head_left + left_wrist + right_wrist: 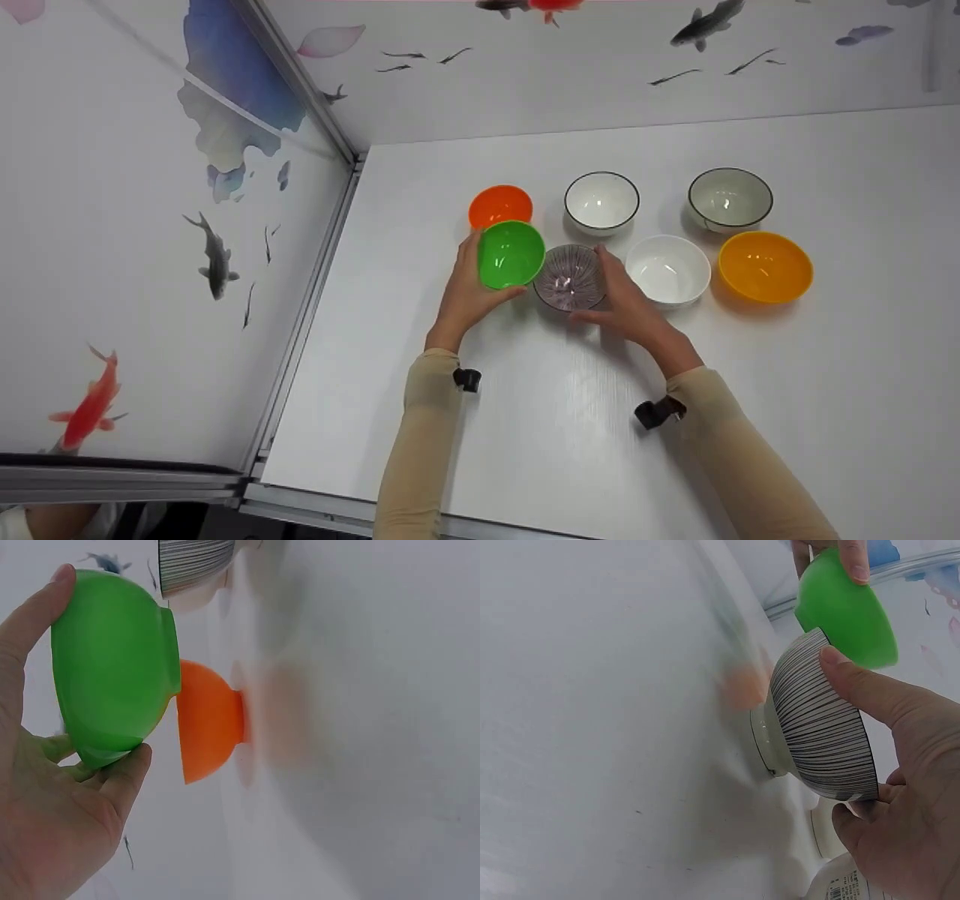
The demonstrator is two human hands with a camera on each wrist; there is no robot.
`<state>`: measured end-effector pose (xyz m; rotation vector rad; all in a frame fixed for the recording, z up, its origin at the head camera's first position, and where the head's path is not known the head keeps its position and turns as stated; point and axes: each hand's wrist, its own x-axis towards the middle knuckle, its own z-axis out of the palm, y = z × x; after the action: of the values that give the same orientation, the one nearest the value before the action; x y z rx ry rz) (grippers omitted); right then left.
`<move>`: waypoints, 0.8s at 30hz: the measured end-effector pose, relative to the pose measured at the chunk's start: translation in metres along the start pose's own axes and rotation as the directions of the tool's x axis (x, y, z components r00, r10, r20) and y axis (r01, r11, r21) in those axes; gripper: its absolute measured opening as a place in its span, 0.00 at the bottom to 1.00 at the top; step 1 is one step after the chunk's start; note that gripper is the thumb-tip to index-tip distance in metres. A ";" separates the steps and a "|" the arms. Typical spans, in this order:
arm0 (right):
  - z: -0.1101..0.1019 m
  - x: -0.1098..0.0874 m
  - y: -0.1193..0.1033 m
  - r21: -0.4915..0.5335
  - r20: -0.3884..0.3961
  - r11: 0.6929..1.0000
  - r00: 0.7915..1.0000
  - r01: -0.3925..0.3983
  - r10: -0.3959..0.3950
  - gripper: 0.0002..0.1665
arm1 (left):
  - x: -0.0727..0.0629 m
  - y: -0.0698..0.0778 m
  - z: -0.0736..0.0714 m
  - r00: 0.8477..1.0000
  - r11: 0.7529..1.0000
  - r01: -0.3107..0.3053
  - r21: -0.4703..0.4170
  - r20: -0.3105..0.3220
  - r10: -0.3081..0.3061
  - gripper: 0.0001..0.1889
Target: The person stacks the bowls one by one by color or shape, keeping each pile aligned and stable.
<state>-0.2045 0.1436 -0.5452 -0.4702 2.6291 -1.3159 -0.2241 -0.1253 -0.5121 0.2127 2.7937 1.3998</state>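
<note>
My left hand (466, 298) holds a green bowl (512, 255) by its sides, thumb at the near rim and fingers round the far side. The left wrist view shows the green bowl (112, 667) raised off the table, its foot overlapping the orange bowl (208, 724) behind it. With thumb and fingers on opposite sides, my right hand (634, 309) grips a bowl with fine dark stripes (568, 279). In the right wrist view the striped bowl (817, 724) has its foot close over the table. The two held bowls are side by side, mouths upward.
Behind the hands stand a white bowl with a dark rim (602, 201) and a grey-green bowl (730, 199). A plain white bowl (667, 270) and a yellow-orange bowl (765, 267) are to the right. Printed panels (525, 90) border the white table (540, 435) at the back and left.
</note>
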 end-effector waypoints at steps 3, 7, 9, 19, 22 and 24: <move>0.000 0.000 0.000 0.001 0.001 1.000 1.000 -0.003 0.003 0.72 | 0.001 0.007 0.001 1.000 1.000 -0.026 0.017 0.007 0.026 0.64; 0.000 0.000 0.000 0.000 0.000 1.000 1.000 -0.003 0.003 0.72 | 0.003 0.016 0.003 0.999 0.999 -0.036 0.018 0.017 0.036 0.64; 0.000 0.000 0.000 0.003 0.000 1.000 1.000 -0.001 0.001 0.72 | 0.003 0.020 0.005 0.999 0.999 -0.041 0.009 0.025 0.041 0.64; 0.000 0.000 0.001 0.016 -0.004 1.000 1.000 0.004 -0.004 0.71 | 0.003 0.033 0.017 0.995 0.997 -0.076 0.015 0.063 0.075 0.63; 0.000 0.000 0.001 0.021 -0.010 1.000 1.000 0.014 -0.014 0.70 | 0.002 0.036 0.021 0.993 0.996 -0.091 0.012 0.076 0.090 0.63; 0.000 0.000 0.000 0.025 -0.016 0.999 1.000 0.026 -0.026 0.70 | 0.002 0.038 0.024 0.992 0.995 -0.098 0.012 0.083 0.097 0.63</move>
<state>-0.2045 0.1437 -0.5457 -0.4941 2.6242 -1.3639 -0.2201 -0.0831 -0.4963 0.4030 2.7629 1.3545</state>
